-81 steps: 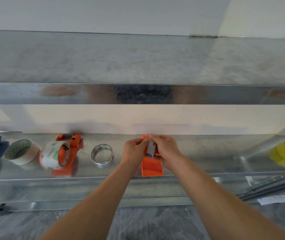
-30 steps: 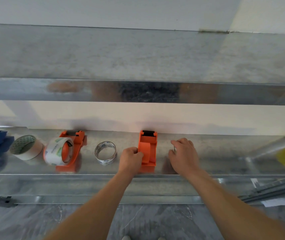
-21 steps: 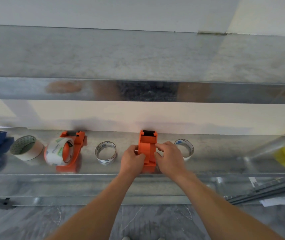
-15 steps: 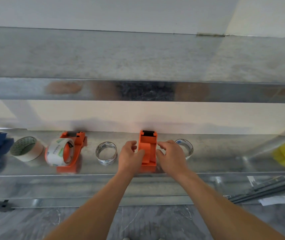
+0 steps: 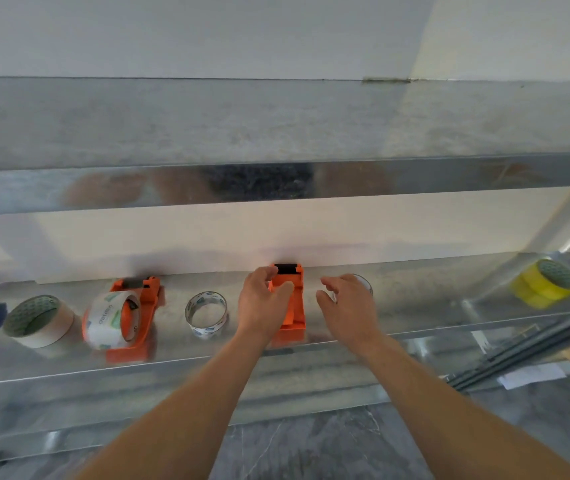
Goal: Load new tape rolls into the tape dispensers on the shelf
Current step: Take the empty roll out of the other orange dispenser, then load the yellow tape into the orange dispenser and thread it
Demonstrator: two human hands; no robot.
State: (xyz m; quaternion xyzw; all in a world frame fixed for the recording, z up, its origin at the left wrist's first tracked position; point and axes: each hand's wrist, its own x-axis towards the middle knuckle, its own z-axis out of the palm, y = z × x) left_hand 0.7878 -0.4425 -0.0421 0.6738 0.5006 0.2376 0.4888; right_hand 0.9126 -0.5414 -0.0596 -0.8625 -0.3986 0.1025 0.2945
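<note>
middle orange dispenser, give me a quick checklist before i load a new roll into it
1. Middle dispenser has no roll in it: ok.
2. Left hand holds the dispenser steady: ok.
3. Right hand has a roll: not ok, its fingers are spread and hold nothing.
4. Clear roll lies just behind the right hand: ok.
5. Which way that roll's tape unwinds: cannot tell, it is mostly hidden.

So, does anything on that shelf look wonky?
A bit: the roll on the left orange dispenser leans out sideways. The middle dispenser, under the left hand, has no roll. Nothing looks spilled or broken.
</note>
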